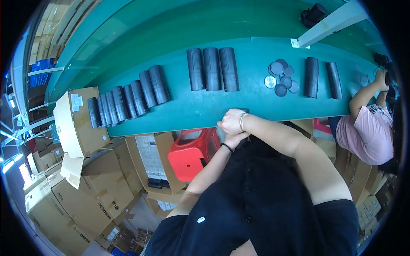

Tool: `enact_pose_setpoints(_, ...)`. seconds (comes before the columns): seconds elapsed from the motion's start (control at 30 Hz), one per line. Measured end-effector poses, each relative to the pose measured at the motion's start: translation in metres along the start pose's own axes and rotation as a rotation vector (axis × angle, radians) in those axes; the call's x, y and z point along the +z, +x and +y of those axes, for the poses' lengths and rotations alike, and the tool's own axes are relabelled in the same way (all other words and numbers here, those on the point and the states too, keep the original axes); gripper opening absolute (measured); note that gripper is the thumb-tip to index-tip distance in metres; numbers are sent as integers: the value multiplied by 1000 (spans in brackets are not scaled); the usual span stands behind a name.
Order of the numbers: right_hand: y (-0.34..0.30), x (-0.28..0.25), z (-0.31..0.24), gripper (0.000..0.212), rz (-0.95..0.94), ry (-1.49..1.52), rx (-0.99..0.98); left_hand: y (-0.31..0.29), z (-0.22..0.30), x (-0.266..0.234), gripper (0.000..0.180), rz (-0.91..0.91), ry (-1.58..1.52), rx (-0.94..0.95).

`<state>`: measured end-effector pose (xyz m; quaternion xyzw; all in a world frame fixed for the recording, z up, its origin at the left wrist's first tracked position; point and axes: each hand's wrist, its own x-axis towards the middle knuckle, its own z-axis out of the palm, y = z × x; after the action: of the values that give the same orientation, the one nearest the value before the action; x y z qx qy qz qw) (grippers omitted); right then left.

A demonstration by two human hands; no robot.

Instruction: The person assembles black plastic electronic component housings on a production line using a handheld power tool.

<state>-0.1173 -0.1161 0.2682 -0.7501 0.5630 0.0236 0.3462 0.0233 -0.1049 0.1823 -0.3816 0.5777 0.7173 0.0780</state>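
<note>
Fingers of the right hand [232,121] curl at mid-frame, just above the left hand [235,139]; whether either grips anything, I can't tell. Three ribbed black tubes [212,70] lie at upper centre.

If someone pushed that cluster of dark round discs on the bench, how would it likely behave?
The discs look flat, so they would probably slide rather than roll. Several overlap, so pushing one may shift others.
</note>
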Motion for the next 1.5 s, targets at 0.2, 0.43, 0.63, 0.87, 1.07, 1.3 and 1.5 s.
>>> enact_pose_setpoints(0.2,-5,20,-3,24,147,-47,-10,-8,22,-10,48,-271,-431,-317)
enact_pose_setpoints(0.43,9,7,-7,22,127,-64,-39,-10,13,-5,51,55,-29,16)
enact_pose_setpoints(0.63,20,-1,-11,19,81,-25,-83,-8,3,-21,37,-214,-481,-314)
enact_pose_setpoints(0.87,14,19,-3,22,160,-142,-49,-8,6,-9,39,47,-78,103)
enact_pose_setpoints(1.07,11,0,-10,22,79,-52,-21,6,-15,-14,44,12,10,-29)
enact_pose_setpoints(1.3,5,19,-7,20,190,-126,-45,-2,11,-22,30,-410,-604,-426)
enact_pose_setpoints(1.5,12,18,-4,21,171,-173,-64,-5,-6,-7,54,28,22,75)
